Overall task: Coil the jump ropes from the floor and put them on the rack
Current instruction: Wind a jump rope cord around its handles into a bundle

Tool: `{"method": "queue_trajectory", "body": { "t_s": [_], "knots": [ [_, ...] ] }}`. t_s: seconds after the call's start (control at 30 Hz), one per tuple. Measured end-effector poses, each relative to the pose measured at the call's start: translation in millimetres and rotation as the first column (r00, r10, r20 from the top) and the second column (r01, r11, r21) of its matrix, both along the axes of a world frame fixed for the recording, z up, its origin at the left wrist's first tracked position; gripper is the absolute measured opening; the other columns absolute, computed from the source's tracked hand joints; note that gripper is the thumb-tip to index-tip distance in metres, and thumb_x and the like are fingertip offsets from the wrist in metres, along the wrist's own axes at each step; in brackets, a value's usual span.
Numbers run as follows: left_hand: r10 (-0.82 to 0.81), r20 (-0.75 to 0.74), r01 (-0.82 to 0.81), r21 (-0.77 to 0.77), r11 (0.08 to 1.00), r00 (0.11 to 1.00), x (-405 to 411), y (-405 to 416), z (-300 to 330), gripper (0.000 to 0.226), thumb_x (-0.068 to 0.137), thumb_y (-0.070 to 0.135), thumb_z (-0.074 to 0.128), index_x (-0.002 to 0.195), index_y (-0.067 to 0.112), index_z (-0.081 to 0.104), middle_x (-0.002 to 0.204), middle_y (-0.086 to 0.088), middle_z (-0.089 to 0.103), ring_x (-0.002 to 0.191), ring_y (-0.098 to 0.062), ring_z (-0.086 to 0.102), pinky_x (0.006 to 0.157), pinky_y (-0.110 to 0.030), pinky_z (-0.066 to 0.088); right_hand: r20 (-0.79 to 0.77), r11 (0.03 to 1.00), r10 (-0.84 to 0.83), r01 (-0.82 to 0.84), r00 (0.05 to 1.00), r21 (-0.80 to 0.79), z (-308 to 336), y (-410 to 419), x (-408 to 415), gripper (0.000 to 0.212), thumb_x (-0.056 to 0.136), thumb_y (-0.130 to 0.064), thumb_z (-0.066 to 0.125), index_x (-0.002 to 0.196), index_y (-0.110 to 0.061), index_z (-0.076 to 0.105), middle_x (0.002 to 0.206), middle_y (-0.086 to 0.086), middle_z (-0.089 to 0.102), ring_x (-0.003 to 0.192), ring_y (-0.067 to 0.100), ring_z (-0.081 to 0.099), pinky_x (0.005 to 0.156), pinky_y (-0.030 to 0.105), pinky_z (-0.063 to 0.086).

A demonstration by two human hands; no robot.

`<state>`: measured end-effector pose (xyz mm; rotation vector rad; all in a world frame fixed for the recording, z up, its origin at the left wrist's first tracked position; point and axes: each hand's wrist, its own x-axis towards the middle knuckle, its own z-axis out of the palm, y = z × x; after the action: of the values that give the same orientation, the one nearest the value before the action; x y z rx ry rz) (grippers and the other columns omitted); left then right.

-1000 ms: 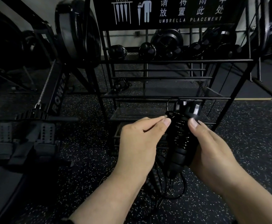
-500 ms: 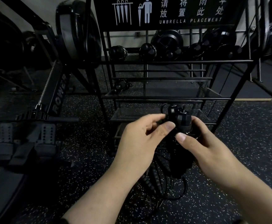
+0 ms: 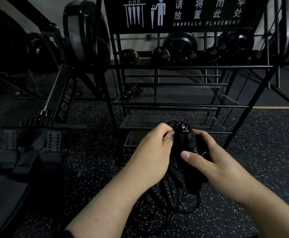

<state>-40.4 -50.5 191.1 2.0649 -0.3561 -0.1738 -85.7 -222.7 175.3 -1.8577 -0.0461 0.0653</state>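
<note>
Both hands hold black jump rope handles (image 3: 185, 138) upright before the rack (image 3: 188, 67): left hand (image 3: 150, 152) pinches near the top, right hand (image 3: 207, 160) grips; cord loops (image 3: 178, 191) hang below

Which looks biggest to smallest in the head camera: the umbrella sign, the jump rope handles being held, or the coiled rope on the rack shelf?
1. umbrella sign
2. jump rope handles, though nearness to the camera enlarges them
3. coiled rope, farther back

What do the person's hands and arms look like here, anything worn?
Both are bare: the left hand and right hand show no gloves, and no rings or watch are visible. The forearms are uncovered down to the bottom of the head view. A dark edge, possibly a sleeve, sits at the left arm's lower end, but the frame is too dim to say.
</note>
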Motion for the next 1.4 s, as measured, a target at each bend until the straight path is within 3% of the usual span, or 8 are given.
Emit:
{"method": "queue_trajectory", "body": {
  "t_s": [0.3,0.53,0.7,0.87,1.0,1.1,1.27,1.4],
  "knots": [
    [-0.272,-0.181,0.283,0.037,0.958,0.945,6.2,23.1,14.7,0.021,0.107,0.040,0.046,0.116,0.037,0.065,0.119,0.019,0.067,0.115,0.004,0.058,0.106,-0.031,0.045,-0.046,0.998,0.055,-0.054,0.997,0.016,4.8,-4.6,-2.6,0.052,0.078,-0.046,0.068,0.128,-0.040,0.054,0.114,-0.018,0.075,0.107,0.005,0.072,0.093,0.025,0.057],
    [-0.220,-0.131,0.229,0.054,0.972,0.967,4.1,18.7,9.0,0.023,0.108,0.039,0.039,0.090,0.033,0.053,0.109,0.018,0.045,0.088,0.011,0.045,0.088,-0.022,0.036,-0.063,0.997,0.077,-0.078,0.995,-0.008,5.5,-1.4,0.0,0.054,0.077,-0.050,0.067,0.127,-0.043,0.052,0.114,-0.019,0.074,0.106,0.005,0.072,0.094,0.031,0.057],
    [-0.160,-0.140,0.149,-0.087,0.985,0.977,1.9,17.4,4.4,0.024,0.107,0.039,0.043,0.097,0.028,0.061,0.114,0.017,0.053,0.111,0.002,0.050,0.103,-0.024,0.038,-0.067,0.998,0.066,-0.067,0.996,-0.011,7.2,-3.5,2.4,0.048,0.074,-0.055,0.068,0.119,-0.051,0.054,0.112,-0.023,0.074,0.106,0.003,0.071,0.099,0.034,0.054],
    [-0.061,-0.176,0.034,-0.150,0.988,0.982,-0.4,8.2,-0.3,0.028,0.107,0.040,0.044,0.098,0.026,0.066,0.099,0.013,0.066,0.096,-0.003,0.058,0.093,-0.030,0.047,-0.033,1.000,0.004,-0.004,0.999,0.012,0.9,2.9,3.8,0.047,0.079,-0.054,0.072,0.121,-0.043,0.057,0.111,-0.015,0.076,0.104,0.009,0.073,0.100,0.044,0.055],
    [-0.174,-0.052,0.173,-0.009,0.985,0.983,5.3,17.3,11.1,0.031,0.103,0.045,0.051,0.084,0.027,0.067,0.073,0.015,0.061,0.069,-0.005,0.055,0.072,-0.033,0.046,-0.061,0.993,0.016,-0.009,0.998,0.114,-0.7,-1.8,0.2,0.036,0.083,-0.053,0.077,0.115,-0.046,0.063,0.111,-0.003,0.077,0.103,0.019,0.075,0.096,0.048,0.057],
    [-0.275,-0.072,0.280,0.076,0.957,0.959,6.4,22.5,15.9,0.023,0.099,0.043,0.059,0.086,0.030,0.072,0.081,0.010,0.073,0.082,-0.012,0.067,0.085,-0.039,0.054,-0.041,0.998,0.030,-0.027,0.999,0.060,2.2,-5.4,-0.5,0.050,0.075,-0.052,0.068,0.123,-0.039,0.059,0.107,-0.008,0.078,0.099,0.013,0.075,0.090,0.036,0.060],
    [-0.342,-0.137,0.346,0.010,0.938,0.930,8.4,30.0,19.9,0.006,0.094,0.027,0.070,0.093,0.024,0.075,0.080,0.008,0.075,0.070,-0.001,0.060,0.072,-0.018,0.045,-0.056,0.996,0.059,-0.055,0.997,0.072,3.1,-4.0,-1.3,0.048,0.077,-0.046,0.068,0.124,-0.035,0.059,0.109,-0.005,0.078,0.101,0.015,0.075,0.088,0.031,0.060],
    [-0.343,-0.140,0.336,-0.071,0.939,0.929,12.8,32.7,14.5,0.021,0.087,0.003,0.075,0.097,0.022,0.072,0.079,0.006,0.058,0.075,-0.012,0.053,0.072,-0.032,0.044,-0.073,0.991,0.044,-0.034,0.996,0.127,1.7,-3.1,0.7,0.050,0.071,-0.049,0.069,0.119,-0.039,0.061,0.108,-0.006,0.078,0.101,0.015,0.075,0.091,0.032,0.060]
  ]
}}
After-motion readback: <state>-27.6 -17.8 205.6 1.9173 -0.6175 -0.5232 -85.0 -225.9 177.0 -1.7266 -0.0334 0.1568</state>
